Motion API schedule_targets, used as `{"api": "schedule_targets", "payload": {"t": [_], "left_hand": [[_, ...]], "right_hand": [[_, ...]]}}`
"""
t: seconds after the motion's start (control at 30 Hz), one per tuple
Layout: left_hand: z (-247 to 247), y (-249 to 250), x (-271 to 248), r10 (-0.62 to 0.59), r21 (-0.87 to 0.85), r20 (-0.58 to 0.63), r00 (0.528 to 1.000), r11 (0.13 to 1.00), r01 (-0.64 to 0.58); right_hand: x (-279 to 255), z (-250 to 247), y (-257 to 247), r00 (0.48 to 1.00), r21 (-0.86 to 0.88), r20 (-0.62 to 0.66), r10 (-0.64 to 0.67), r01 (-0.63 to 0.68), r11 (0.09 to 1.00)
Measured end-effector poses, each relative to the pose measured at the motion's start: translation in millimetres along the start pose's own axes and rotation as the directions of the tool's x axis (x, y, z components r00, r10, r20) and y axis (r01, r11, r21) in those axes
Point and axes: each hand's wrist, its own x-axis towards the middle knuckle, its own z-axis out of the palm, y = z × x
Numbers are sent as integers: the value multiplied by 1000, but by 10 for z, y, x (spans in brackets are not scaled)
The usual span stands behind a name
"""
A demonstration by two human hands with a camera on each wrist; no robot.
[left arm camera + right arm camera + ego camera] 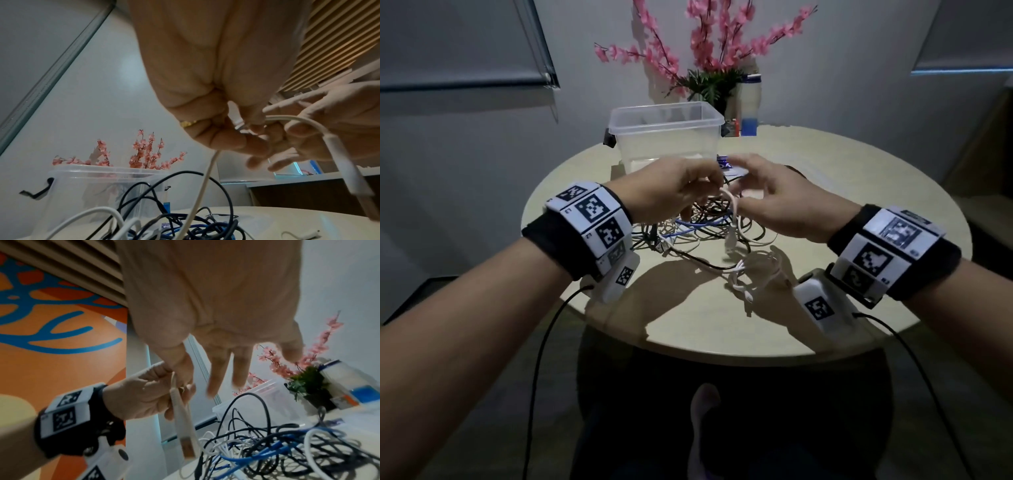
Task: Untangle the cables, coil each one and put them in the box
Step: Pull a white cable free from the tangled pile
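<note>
Both hands met above the round table (825,329), over a tangle of cables (698,226) lying near its middle. The left hand (671,192) had its fingers curled and pinched round a white cable (732,219); in the left wrist view the cable (292,121) came out of the fingertips (236,142) toward 3 o'clock, bent over and hung down to a long white plug (353,170) at 5 o'clock of the hand, while another length (203,186) dropped from under the fingers at 6 o'clock into the pile. The right hand (780,202) was at 3 o'clock of the left one, touching or nearly touching it; its thumb (180,360) lay against the cable where the left hand held it, and its other fingers (240,366) were spread and fairly straight, off the cable. The clear plastic box (666,137) stood at 12 o'clock of the hands, beyond the tangle. A second white cable (753,274) lay loose at 6 o'clock of the pile.
</note>
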Motion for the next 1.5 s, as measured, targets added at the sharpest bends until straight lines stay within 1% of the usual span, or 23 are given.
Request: {"api": "schedule_targets", "payload": {"t": [0.07,0.13,0.17,0.27,0.33,0.4,0.5,0.57,0.63,0.7,0.77,0.8,0.83,0.87,0.93,1.0,1.07,1.13,1.23,1.3,1.37,1.43,1.5], "left_hand": [[5,-65,-7,-28,-34,-51,998,999,26],[33,-126,-21,-59,-50,-60,996,997,56],[51,-140,-27,-76,-56,-66,995,996,72],[92,-137,-14,-64,-137,-125,990,990,46],[109,-152,15,-78,-163,-134,988,985,56],[147,-230,29,-150,-119,-97,984,983,138],[233,-396,14,-271,-28,22,962,962,271],[264,-457,13,-311,53,98,945,950,307],[252,-447,18,-339,109,166,926,939,325],[211,-403,28,-344,160,245,906,936,312],[160,-356,38,-341,214,297,892,934,286],[132,-329,46,-335,242,291,896,932,270],[100,-301,57,-319,266,269,909,931,248],[69,-273,72,-294,284,236,926,932,224],[1,-229,107,-255,279,153,955,938,206],[-63,-208,142,-229,182,36,973,959,219],[-117,-187,165,-177,67,-90,980,981,184],[-149,-156,186,-123,25,-189,974,991,129],[-146,-129,236,-97,14,-236,967,995,103],[-129,-147,268,-131,24,-186,974,990,138],[-125,-219,287,-226,153,-82,971,959,237],[-134,-297,269,-365,347,28,931,877,333],[-134,-354,230,-457,476,118,882,805,354]], "right_hand": [[25,39,-32,999,117,28,30,-33,993],[37,58,-68,998,368,41,48,-60,928],[41,53,-81,998,430,44,50,-64,901],[52,55,-105,997,311,75,-2,-21,950],[47,50,-115,997,310,78,-26,1,951],[39,11,-137,997,505,59,-44,8,863],[30,-95,-154,998,790,-38,-53,63,610],[35,-137,-149,990,841,-141,-27,134,524],[41,-136,-151,973,853,-231,26,189,487],[64,-112,-157,945,824,-315,85,228,519],[99,-88,-143,909,747,-394,133,233,622],[126,-77,-106,883,659,-453,124,238,713],[147,-73,-63,855,513,-512,84,226,828],[167,-75,-8,849,338,-529,17,192,921],[190,-89,87,893,45,-449,-26,51,998],[205,-105,158,939,-133,-344,22,-73,988],[204,-97,175,970,-232,-229,80,-134,963],[183,-65,146,988,-238,-110,108,-131,962],[147,-31,86,994,-50,32,104,-103,993],[136,-45,66,994,48,89,60,-65,997],[142,-70,64,991,55,130,15,-23,998],[157,-99,63,994,99,108,-7,-4,995],[175,-154,56,999,254,26,-29,21,967]]}}
